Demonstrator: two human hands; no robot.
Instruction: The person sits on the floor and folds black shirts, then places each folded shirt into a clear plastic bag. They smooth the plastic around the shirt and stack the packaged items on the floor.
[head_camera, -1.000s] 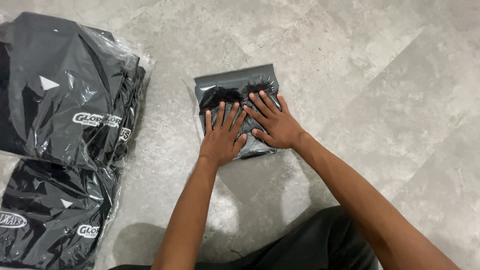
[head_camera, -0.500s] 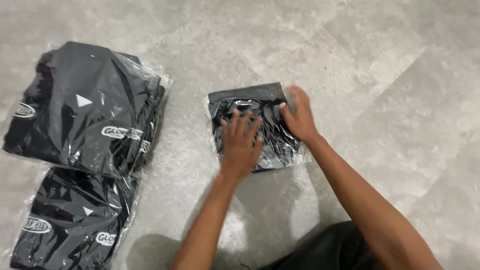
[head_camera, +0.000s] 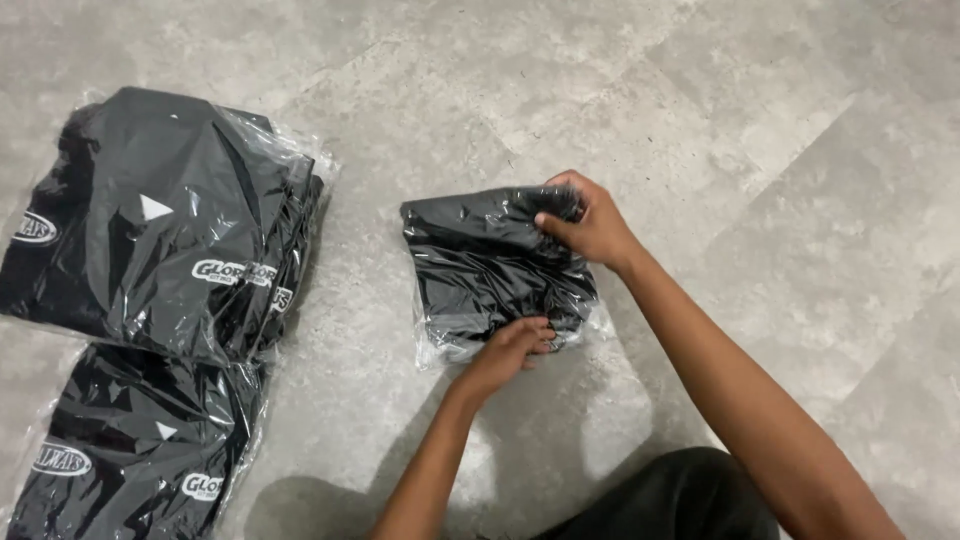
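So, going left to right: the upper left of the frame has a stack of bagged black garments (head_camera: 165, 215), each in its own clear plastic bag with a white logo print showing through. Lower left there's a second stack of bagged garments (head_camera: 130, 440), same kind, partly cut off by the frame edge. Both sit on the grey stone-look floor (head_camera: 780, 130), well apart from the hands.

Centre of the frame is the folded black garment in a clear polybag (head_camera: 495, 270), lying flat on the floor. Only that one dark folded piece shows in the bag; can't tell what sort of clothing it is. The left hand (head_camera: 510, 348) is at the near edge, fingers curled and pinching the plastic there. The right hand (head_camera: 585, 222) is up at the far right corner, fingers closed over the bag's edge, thumb tucked underneath as far as I can see.

Handling-wise I'd guess it's light and soft, floppy, not stiff at all, nothing fragile about it. The film looks glossy and crinkly, so probably slippery, and the cloth could slide around inside. Best bet is gripping through the plastic at opposite edges or corners, catching the fabric too, not just loose film
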